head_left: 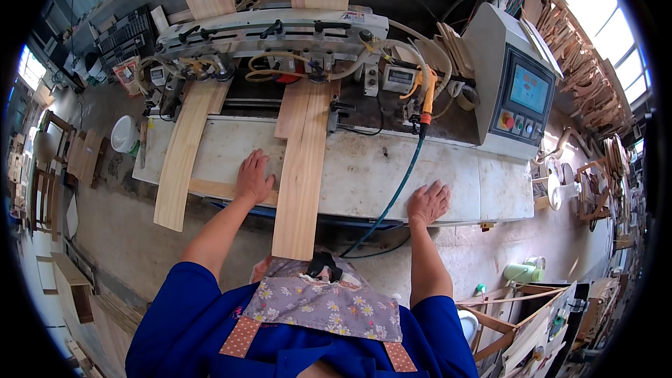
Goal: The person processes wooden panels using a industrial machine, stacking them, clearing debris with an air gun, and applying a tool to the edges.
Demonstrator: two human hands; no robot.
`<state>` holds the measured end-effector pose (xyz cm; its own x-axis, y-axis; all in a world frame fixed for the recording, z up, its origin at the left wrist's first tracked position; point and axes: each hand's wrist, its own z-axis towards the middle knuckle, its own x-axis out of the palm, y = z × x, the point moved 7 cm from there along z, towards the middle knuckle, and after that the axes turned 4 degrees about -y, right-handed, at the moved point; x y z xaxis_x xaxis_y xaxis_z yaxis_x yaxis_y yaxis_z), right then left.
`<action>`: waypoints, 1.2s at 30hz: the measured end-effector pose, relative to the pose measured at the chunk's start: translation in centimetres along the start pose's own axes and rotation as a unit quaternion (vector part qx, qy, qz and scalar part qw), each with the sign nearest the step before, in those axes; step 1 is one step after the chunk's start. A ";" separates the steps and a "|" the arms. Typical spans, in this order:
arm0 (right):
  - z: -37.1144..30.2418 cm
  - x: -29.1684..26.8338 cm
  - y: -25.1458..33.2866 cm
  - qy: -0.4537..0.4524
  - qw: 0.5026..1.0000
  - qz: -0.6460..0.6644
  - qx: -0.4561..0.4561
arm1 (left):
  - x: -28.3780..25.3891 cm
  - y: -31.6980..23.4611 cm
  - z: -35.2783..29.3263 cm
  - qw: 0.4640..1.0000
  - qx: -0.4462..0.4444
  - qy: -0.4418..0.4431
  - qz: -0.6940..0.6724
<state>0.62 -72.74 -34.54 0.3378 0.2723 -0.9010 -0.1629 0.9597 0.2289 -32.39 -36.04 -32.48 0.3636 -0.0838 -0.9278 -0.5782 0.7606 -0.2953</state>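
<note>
- Both hands lay well apart on the white worktop, palms down and bare, with the fingers loosely spread and pointing toward the far side.
- Left hand first: planted flat between two long boards, arm angled in from the near left, thumb side toward the right. Its heel was over a pale wooden strip by the near edge; whether it pressed on that strip, you could not tell.
- Over to the right hand, flat at the near edge, forearm almost straight up from its blue sleeve, just to the right of the teal hose.
- Now the timber! The right-hand board ran from under the machine's beam toward the apron, its near end well past the worktop's edge: pale, smooth-looking, with fine lengthwise grain. A shorter piece sat against its far left side.
- Across on the left, the left-hand board slanted toward the near left, creamy yellow, its squared near end also overhanging. Another short piece was tucked along its far right side.
- Far right, an orange air gun hung at the hose's end, and beside it a touchscreen glowed blue.
</note>
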 end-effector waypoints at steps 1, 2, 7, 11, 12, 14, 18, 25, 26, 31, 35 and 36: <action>0.0 0.0 0.0 -0.001 1.000 0.001 0.000 | -0.1 0.0 0.0 1.000 0.003 -0.004 0.000; 0.0 0.0 0.0 -0.007 1.000 -0.002 -0.001 | 0.0 0.0 0.0 1.000 0.002 -0.001 0.001; 0.0 0.2 -0.2 -0.003 1.000 0.000 0.000 | 0.1 0.2 -0.1 1.000 -0.001 -0.002 0.007; -0.1 0.1 -0.1 -0.011 1.000 -0.007 -0.006 | 0.0 -0.1 -0.1 1.000 0.015 -0.012 0.003; -0.1 0.2 -0.2 -0.007 1.000 -0.007 -0.001 | 0.0 -0.1 -0.1 1.000 0.015 -0.013 0.001; -0.1 0.2 -0.1 -0.018 1.000 -0.009 -0.005 | 0.0 0.1 -0.2 1.000 0.014 -0.013 -0.001; 0.0 0.4 -0.1 -0.002 1.000 -0.013 0.002 | 0.7 0.6 -0.4 1.000 0.011 -0.004 -0.004; 0.1 -0.1 0.1 0.044 0.998 0.009 0.043 | -1.4 2.3 2.5 0.964 -0.210 0.000 -0.160; 0.2 -0.2 0.2 0.038 0.998 0.010 0.045 | -3.2 1.3 4.0 0.974 -0.170 -0.022 -0.150; 0.3 0.9 -0.1 0.052 0.998 -0.023 0.023 | -15.8 -4.0 18.2 0.947 0.073 -0.209 -0.234; 0.2 0.8 -1.1 0.017 0.998 -0.044 0.050 | -20.0 -6.8 35.9 0.905 0.316 -0.280 -0.052; 0.2 1.4 -0.9 0.053 0.996 -0.049 0.044 | -20.1 -5.5 40.2 0.906 0.313 -0.277 -0.065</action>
<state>1.40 -73.24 -35.93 0.2483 0.1723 -0.9532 -0.0507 0.9850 0.1648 -7.19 -12.63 -3.05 0.8102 0.0051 -0.5861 -0.0399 0.9981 -0.0465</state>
